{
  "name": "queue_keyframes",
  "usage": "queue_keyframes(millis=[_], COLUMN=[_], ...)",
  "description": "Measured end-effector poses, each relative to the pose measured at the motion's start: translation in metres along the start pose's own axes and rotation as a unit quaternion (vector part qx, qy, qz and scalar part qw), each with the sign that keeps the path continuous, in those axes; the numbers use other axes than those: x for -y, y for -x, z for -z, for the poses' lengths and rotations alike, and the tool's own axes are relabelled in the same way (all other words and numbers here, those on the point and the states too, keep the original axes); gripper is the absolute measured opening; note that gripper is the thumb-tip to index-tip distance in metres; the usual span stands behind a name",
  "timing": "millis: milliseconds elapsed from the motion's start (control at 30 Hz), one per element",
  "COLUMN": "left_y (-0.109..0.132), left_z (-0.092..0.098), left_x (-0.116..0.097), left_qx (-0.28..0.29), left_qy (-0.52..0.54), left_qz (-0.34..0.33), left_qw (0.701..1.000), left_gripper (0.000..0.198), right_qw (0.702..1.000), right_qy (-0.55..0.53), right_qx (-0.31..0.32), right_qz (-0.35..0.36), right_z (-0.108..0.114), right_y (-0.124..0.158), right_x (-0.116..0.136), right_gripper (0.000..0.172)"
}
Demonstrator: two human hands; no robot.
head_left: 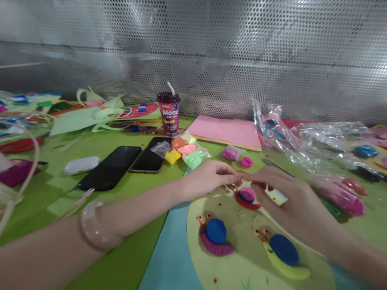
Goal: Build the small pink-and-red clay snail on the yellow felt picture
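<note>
Over the upper part of a yellow and blue paper sheet (167,267), my left hand (211,177) has its fingers pressed together beside a red snail with a pink and blue shell (247,196). My right hand (280,196) is on the snail's other side, fingers bent, its fingertips near those of my left. Whatever lies between the fingertips is too small and blurred to name. Lower on the sheet are a purple snail with a blue shell (216,237) and a yellow snail with a dark blue shell (285,252).
Behind my left hand lie bagged clay pieces (184,150), two phones (112,166) and a lidded cup with a straw (170,113). Pink paper (225,130) lies farther back. Clear plastic wrappers (310,143) spread at the right. A perforated metal wall (188,45) stands behind the table.
</note>
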State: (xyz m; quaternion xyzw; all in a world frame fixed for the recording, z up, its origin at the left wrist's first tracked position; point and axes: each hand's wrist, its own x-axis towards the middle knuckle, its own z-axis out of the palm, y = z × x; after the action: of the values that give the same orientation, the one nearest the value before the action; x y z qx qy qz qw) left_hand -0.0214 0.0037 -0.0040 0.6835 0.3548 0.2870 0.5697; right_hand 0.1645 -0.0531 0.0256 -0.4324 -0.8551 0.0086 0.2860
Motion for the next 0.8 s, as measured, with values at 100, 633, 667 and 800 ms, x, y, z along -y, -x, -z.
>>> queue_keyframes(millis=[100,633,667,800], left_y=[0.0,0.0,0.0,0.0], left_z=[-0.001,-0.004,-0.004,-0.004], left_x=[0.001,-0.003,-0.003,-0.005], left_qx=[-0.006,-0.019,-0.018,-0.023], left_qy=[0.008,0.059,0.058,0.052], left_qz=[0.008,0.052,0.051,0.055], left_qw=[1.0,0.997,0.997,0.997], left_gripper=[0.019,0.013,0.013,0.012], right_qw=[0.984,0.929,0.927,0.93], right_qy=[0.165,0.25,0.246,0.234], right_qx=[-0.057,0.2,0.214,0.216], right_qz=[-0.028,-0.186,-0.184,-0.184], right_z=[0.015,0.049,0.046,0.038], right_y=[-0.01,-0.02,-0.018,-0.01], right_x=[-0.028,-0.094,-0.094,-0.093], right_gripper=[0.027,0.022,0.019,0.021])
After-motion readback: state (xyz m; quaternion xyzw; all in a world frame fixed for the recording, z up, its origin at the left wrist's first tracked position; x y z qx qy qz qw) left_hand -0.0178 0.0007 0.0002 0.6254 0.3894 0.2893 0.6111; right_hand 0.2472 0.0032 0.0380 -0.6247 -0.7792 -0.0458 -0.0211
